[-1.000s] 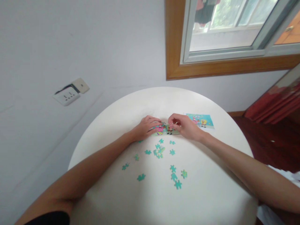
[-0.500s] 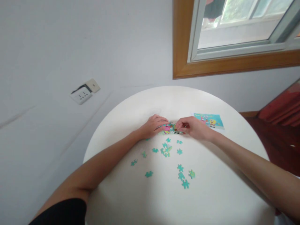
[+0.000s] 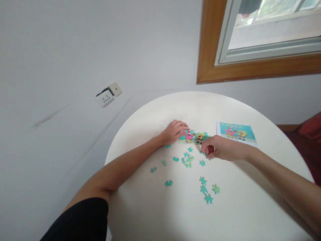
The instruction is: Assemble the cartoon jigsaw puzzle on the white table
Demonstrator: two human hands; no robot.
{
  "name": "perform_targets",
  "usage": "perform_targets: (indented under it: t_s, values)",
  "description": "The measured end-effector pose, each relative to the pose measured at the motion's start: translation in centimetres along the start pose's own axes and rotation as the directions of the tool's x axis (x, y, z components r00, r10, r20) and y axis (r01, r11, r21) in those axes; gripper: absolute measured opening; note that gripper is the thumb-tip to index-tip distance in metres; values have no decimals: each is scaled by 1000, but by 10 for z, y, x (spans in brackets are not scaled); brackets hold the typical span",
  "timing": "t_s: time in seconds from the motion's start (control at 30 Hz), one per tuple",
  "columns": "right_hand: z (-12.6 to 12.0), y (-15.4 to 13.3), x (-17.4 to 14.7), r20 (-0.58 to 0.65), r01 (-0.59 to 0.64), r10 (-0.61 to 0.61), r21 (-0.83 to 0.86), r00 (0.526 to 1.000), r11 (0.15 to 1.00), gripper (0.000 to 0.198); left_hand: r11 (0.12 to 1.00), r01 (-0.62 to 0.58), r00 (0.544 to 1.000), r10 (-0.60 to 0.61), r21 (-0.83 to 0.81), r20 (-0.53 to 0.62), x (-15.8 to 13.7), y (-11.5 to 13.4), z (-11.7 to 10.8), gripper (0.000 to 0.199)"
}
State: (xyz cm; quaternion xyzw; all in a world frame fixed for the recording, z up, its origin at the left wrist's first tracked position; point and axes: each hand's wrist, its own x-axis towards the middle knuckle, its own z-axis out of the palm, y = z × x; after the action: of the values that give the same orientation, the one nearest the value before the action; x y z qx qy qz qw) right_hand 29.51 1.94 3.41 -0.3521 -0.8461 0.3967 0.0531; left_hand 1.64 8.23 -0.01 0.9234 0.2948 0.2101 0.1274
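A partly joined jigsaw puzzle lies toward the back of the round table, with a pink starfish figure and a yellow square figure on it. My left hand rests at its left end, fingers stretched out flat over that edge. At the front right corner of the puzzle, my right hand is curled in a pinch on a small teal puzzle piece, mostly hidden by the fingertips. Loose teal and green pieces lie in front, among them a small cluster nearest the puzzle.
A printed reference picture lies to the right of the puzzle, behind my right forearm. More loose pieces are spread nearer me on the white table. Behind stand a wall with a socket and a wood-framed window.
My right hand has come off the puzzle's right part toward me, down to a loose piece, uncovering the yellow figure. My left hand stays on the left end. The view has shifted left.
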Motion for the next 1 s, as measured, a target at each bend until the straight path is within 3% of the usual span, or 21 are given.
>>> perform_targets:
  t_s: [0.17, 0.3, 0.43, 0.57, 0.87, 1.0]
  values:
    - [5, -14, 2, -120, -11, -28, -314, 992, 949, 15, 1000, 21, 1000, -21, 13, -21, -1, -3, 4, 39]
    - [28, -49, 20, -186, 85, -156, -342, 970, 936, 9, 1000, 15, 999, -14, 22, -32, -2, -3, 5, 37]
    - [64, -93, 52, -95, 295, -352, -370, 931, 881, 9, 999, 18, 999, -17, 33, -45, -3, -1, 4, 37]
    - [86, -122, 82, -7, 308, -348, -450, 938, 838, 12, 999, 29, 998, -26, 42, -52, -4, -2, 4, 36]
    - [103, -122, 105, 134, 413, -406, -520, 904, 748, 8, 998, 33, 999, -31, 51, -39, -5, -4, 7, 35]
    - [106, -123, 107, 170, 479, -470, -548, 866, 686, 8, 998, 27, 999, -25, 55, -34, -5, -3, 6, 35]
